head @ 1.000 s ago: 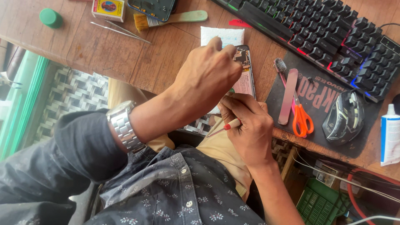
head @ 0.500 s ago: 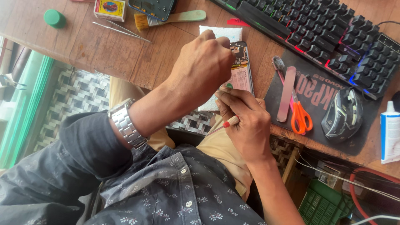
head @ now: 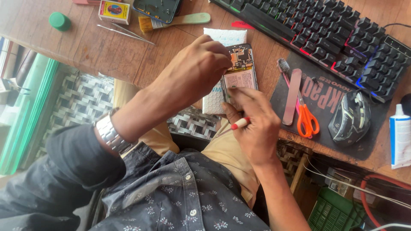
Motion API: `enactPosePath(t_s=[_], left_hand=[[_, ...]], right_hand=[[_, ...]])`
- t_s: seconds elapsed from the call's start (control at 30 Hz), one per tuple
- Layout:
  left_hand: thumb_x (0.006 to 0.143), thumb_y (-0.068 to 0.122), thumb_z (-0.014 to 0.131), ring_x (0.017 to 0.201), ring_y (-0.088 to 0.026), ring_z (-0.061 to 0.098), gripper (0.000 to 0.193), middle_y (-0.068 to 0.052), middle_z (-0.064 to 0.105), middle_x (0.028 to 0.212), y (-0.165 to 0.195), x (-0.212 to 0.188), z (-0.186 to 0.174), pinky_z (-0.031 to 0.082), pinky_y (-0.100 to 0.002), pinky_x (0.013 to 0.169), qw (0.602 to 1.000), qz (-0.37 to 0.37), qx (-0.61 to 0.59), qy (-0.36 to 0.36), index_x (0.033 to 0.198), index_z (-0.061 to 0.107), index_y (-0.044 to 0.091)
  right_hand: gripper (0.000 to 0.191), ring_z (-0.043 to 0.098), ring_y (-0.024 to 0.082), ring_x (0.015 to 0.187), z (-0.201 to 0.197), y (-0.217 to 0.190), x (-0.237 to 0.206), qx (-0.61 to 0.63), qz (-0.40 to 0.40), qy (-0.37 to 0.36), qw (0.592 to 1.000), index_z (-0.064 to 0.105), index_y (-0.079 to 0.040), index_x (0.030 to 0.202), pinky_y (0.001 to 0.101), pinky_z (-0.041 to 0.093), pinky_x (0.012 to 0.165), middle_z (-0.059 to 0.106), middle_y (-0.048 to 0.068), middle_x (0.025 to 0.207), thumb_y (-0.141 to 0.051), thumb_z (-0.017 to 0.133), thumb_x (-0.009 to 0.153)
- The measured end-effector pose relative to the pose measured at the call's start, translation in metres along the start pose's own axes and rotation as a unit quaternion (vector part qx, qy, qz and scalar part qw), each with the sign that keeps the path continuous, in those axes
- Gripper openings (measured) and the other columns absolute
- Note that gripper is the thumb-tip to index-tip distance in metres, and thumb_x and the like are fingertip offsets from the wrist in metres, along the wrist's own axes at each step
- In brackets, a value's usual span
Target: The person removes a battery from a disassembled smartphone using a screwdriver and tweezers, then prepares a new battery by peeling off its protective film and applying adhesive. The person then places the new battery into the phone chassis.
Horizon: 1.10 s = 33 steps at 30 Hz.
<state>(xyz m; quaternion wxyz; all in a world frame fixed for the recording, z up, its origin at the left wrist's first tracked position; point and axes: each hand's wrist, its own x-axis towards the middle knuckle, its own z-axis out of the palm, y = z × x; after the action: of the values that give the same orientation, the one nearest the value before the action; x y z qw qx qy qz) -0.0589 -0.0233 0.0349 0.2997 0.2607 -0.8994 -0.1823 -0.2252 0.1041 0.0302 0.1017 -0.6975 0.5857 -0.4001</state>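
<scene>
Opened phone, flat rectangular board exposed, between hands.

A small yellow box with a red picture lies at the table's far edge, just beside a dark glassy screen panel. A white padded pouch lies near the table's front edge, under the opened phone, whose battery bears a pale label. A white tube with a blue label stands at the right edge.
</scene>
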Motion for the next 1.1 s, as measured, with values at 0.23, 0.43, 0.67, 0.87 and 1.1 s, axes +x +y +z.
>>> enactPosePath(t_s=[0.23,0.43,0.67,0.87,1.1], left_hand=[[0.092,0.003,0.073,0.118,-0.033,0.062,0.023,-0.012,0.067,0.125,0.000,-0.018,0.003,0.052,-0.040,0.102,0.995,-0.054,-0.059,0.057,0.114,0.077,0.004],[0.091,0.006,0.077,0.115,-0.033,0.065,0.022,-0.014,0.065,0.129,-0.001,-0.027,0.007,0.055,-0.042,0.098,0.985,-0.117,-0.076,0.100,0.113,0.077,0.005],[0.090,0.006,0.077,0.102,-0.029,0.071,0.022,-0.016,0.063,0.131,0.001,-0.031,0.005,0.058,-0.039,0.087,0.969,-0.171,-0.132,0.120,0.112,0.077,0.006],[0.092,0.008,0.077,0.091,-0.024,0.073,0.024,-0.013,0.066,0.127,0.004,-0.032,-0.003,0.058,-0.034,0.078,0.955,-0.200,-0.181,0.122,0.115,0.074,0.008],[0.099,0.032,0.067,0.099,-0.015,0.076,0.066,-0.009,0.069,0.119,0.019,-0.034,0.008,0.061,-0.029,0.077,0.847,-0.312,-0.405,0.143,0.151,0.032,0.010]], right_hand=[[0.046,0.070,0.019,0.089,-0.004,-0.004,0.004,-0.028,0.067,0.002,0.997,0.072,-0.007,0.120,0.0307,0.056,0.069,0.067,0.008,0.110,-0.032,0.089,0.086],[0.038,0.067,0.030,0.089,0.011,-0.009,0.012,-0.118,0.064,-0.010,0.991,0.070,-0.006,0.103,0.0415,0.050,0.078,0.066,0.007,0.102,-0.030,0.088,0.080],[0.015,0.063,0.034,0.083,0.024,-0.015,0.016,-0.118,0.105,-0.024,0.987,0.068,-0.008,0.096,0.0447,0.045,0.074,0.064,0.010,0.096,-0.016,0.080,0.090],[0.014,0.062,0.034,0.090,0.029,-0.015,0.016,-0.078,0.066,-0.001,0.995,0.061,-0.004,0.098,0.0445,0.047,0.078,0.061,0.011,0.095,-0.011,0.073,0.099],[0.012,0.063,0.033,0.094,0.030,-0.026,0.009,-0.056,0.045,0.032,0.997,0.057,0.000,0.104,0.0438,0.049,0.080,0.057,0.014,0.100,-0.001,0.068,0.099]])
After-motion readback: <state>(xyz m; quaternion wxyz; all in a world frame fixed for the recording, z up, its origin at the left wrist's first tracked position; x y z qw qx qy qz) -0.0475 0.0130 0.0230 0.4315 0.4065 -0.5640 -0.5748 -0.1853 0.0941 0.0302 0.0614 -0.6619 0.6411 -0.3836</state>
